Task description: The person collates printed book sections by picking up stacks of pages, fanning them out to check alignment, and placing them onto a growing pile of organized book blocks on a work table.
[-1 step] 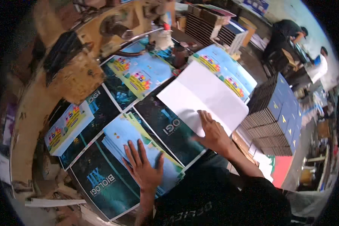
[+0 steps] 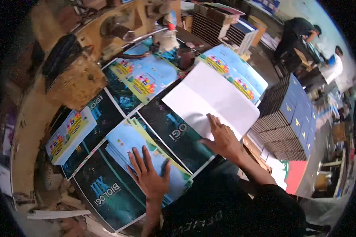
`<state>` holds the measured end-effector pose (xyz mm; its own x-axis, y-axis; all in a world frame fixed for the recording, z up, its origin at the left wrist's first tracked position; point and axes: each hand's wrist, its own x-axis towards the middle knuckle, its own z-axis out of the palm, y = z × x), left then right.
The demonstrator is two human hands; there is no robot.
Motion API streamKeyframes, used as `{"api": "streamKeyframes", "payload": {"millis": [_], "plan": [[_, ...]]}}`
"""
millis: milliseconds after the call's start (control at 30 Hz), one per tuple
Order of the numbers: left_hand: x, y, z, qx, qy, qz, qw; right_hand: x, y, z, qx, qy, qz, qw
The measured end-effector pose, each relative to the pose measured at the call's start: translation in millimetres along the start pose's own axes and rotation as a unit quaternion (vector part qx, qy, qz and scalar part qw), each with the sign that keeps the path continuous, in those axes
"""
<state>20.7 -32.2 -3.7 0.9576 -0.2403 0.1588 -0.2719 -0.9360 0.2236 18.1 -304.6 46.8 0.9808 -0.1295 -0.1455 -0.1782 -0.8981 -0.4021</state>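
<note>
My left hand [image 2: 148, 177] lies flat with spread fingers on a stack of light-blue printed covers [image 2: 124, 136], whose edges fan out a little. Over the lower edge of a blank white folded sheet [image 2: 229, 108] rests my right hand [image 2: 223, 140], its fingers stretched and the thumb held apart. That sheet lies partly on another pile of blue and yellow printed covers [image 2: 221, 59]. Beneath it all, large dark teal printed sheets [image 2: 110, 201] spread across the work surface.
More printed covers lie at the left [image 2: 73, 134] and the far side [image 2: 144, 77]. A white bottle with a red cap [image 2: 168, 39] stands behind them. Right of the sheet rises a tall stack of dark-blue books [image 2: 290, 118]. Two people work at the far right.
The whole view has shifted very slightly. Both hands stay where they were on the covers and the white sheet.
</note>
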Motion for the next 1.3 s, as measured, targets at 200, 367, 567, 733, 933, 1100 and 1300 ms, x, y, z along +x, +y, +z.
{"api": "streamKeyframes", "payload": {"millis": [200,367,567,733,933,1100,1300], "plan": [[-8,-11,13,0.084,0.017,0.029,0.996,-11,-13,-36,-0.020,-0.057,0.007,0.998],[9,2,-32,-0.228,-0.041,0.010,0.973,-39,-69,-33,0.303,-0.054,-0.159,0.938],[10,-3,-34,-0.038,-0.088,0.051,0.994,-35,-64,48,0.260,0.020,-0.217,0.941],[1,-9,-12,0.062,-0.055,0.071,0.994,-9,-9,27,-0.073,0.118,0.033,0.990],[-8,-19,-15,0.083,-0.035,0.035,0.995,-14,-3,-21,0.037,-0.070,-0.001,0.997],[1,-29,-14,-0.029,-0.068,0.107,0.992,-44,-63,-21,0.259,0.030,-0.125,0.957],[10,0,-47,0.029,-0.059,0.058,0.996,-39,-66,58,0.295,-0.024,-0.152,0.943]]}}
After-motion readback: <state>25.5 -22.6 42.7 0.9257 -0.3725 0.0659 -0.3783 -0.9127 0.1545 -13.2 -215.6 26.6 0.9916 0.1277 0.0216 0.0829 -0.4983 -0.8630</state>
